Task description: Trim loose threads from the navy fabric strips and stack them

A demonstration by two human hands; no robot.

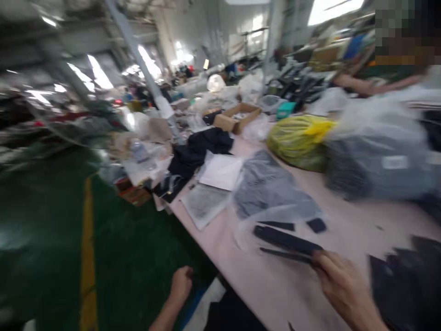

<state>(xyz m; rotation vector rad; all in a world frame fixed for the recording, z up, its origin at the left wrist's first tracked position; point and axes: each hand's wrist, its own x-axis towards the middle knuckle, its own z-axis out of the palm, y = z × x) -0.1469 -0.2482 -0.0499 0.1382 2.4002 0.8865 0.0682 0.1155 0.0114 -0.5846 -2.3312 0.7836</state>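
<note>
Right hand (pixel 339 279): fingers were closed on one end of the dark strips (pixel 285 240).
Dark strips: extended leftward over the desk (pixel 275 287), just in front of the translucent bag (pixel 272 186).
Left hand (pixel 181 280): was curled past the desk edge; any contents could not be determined.
Yellow bag (pixel 294 142): stood farther back.

Right hand (pixel 344 282) grips dark strips (pixel 285 240) over the pink tabletop (pixel 262 285)! The left hand (pixel 181 281) hangs past the edge above green floor (pixel 131 266), its grip too blurred to read. Just ahead lies a clear bag (pixel 282 214) of dark cloth (pixel 262 184); a tied yellow bag (pixel 292 142) sits beyond, near an open cardboard box (pixel 223 122).
</note>
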